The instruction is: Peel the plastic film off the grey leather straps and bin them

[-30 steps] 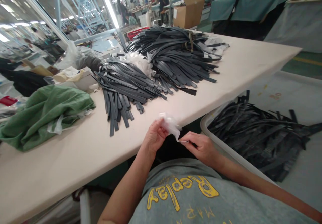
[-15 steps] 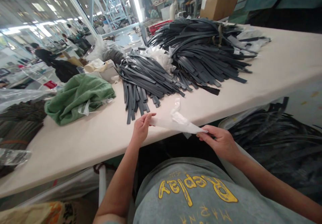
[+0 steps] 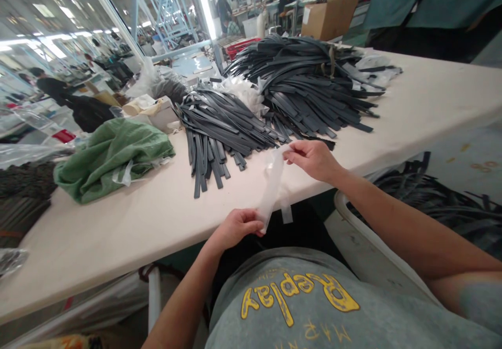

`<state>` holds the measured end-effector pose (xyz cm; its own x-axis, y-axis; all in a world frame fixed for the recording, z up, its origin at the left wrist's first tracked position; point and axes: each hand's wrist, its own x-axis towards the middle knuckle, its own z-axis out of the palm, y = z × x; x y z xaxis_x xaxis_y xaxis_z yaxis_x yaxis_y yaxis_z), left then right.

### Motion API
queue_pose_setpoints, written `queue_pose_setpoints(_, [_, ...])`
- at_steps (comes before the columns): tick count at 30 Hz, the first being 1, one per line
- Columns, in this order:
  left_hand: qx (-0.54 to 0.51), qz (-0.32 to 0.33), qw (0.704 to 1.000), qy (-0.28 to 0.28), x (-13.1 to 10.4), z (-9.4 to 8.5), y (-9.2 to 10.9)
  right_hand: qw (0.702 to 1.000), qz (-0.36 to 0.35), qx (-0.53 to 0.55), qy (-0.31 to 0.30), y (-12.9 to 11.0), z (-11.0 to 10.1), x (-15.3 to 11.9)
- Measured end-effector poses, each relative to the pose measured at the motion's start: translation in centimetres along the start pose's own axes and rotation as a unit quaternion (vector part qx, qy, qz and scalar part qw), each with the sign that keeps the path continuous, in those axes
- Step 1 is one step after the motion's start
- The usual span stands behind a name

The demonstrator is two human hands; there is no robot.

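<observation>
A translucent white plastic strip (image 3: 272,192) is stretched between my two hands over the table's front edge. My left hand (image 3: 240,227) pinches its lower end, close to my body. Higher up and farther out, my right hand (image 3: 309,158) pinches the other end between thumb and fingers. A loose tail of the white strip hangs past the table edge. Beyond my hands lies a fanned bundle of dark grey flat strips (image 3: 227,124) on the pale table (image 3: 157,218). A larger tied bundle of dark strips (image 3: 309,87) sits behind it to the right.
A green cloth (image 3: 113,155) lies on the table at left, near brown bundled strips (image 3: 23,192). Crumpled clear plastic (image 3: 245,92) sits between the dark bundles. Below right stands a white bin (image 3: 364,244) with dark strips. A cardboard box (image 3: 333,9) is behind; people work far back.
My right hand has moved up and away from me, while my left hand has come down and right. The white strip between them has swung from nearly level to steep.
</observation>
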<state>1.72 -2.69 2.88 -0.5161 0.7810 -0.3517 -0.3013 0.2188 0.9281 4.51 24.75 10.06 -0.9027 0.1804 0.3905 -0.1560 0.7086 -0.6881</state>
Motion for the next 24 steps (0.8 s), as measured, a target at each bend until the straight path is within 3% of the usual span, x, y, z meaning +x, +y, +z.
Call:
queue_pose_setpoints(4, [-0.026, -0.028, 0.999, 0.024, 2.2, 0.5, 0.6, 0.998, -0.046, -0.044, 0.010, 0.0, 2.2, 4.1])
queue_pose_setpoints(11, [-0.117, 0.020, 0.985, 0.126, 5.4, -0.5, 2.5, 0.999, 0.014, -0.016, 0.024, 3.0, 6.0, 9.4])
queue_pose_setpoints(17, [-0.261, 0.033, 0.957, 0.120, 5.0, -0.1, 4.1, 0.998, 0.055, 0.041, 0.009, 5.4, 7.6, 8.6])
queue_pose_setpoints(21, [-0.367, 0.083, 0.923, 0.082, 3.0, 1.9, 7.5, 0.997, 0.054, 0.060, 0.014, 6.4, 7.8, 7.2])
queue_pose_setpoints(24, [-0.390, 0.119, 0.911, 0.056, 1.2, 3.8, 10.3, 0.997, 0.048, 0.029, 0.044, 7.6, 7.5, 5.8])
